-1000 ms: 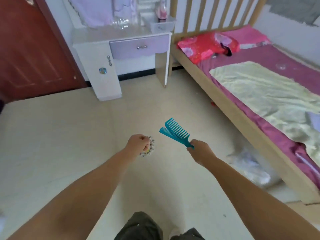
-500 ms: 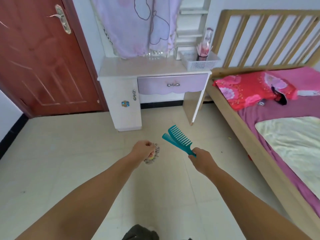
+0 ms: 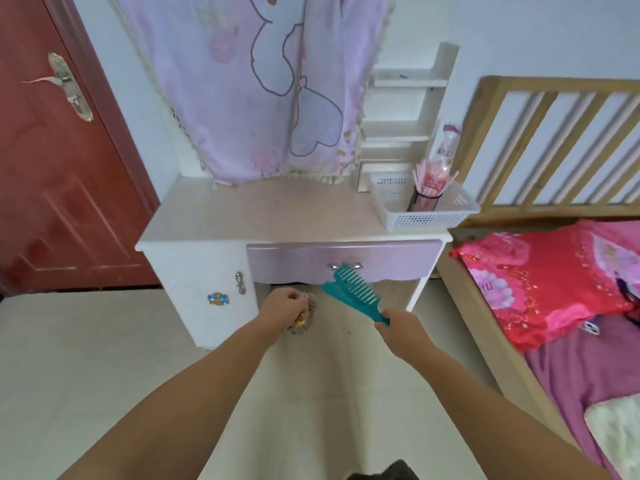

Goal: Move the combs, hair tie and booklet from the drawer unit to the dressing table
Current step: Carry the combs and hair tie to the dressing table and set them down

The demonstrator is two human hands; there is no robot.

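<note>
Bedroom floor, white dressing table just beyond both hands, left hand fisted around hair tie, right hand gripping handles of 2 teal combs, teeth pointing toward lilac drawer

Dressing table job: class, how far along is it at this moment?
Done: nothing placed; the dressing table top holds only a white basket. In hand: right hand grips two teal combs; left hand grips the hair tie. Left: setting these down. No booklet is visible.
</note>
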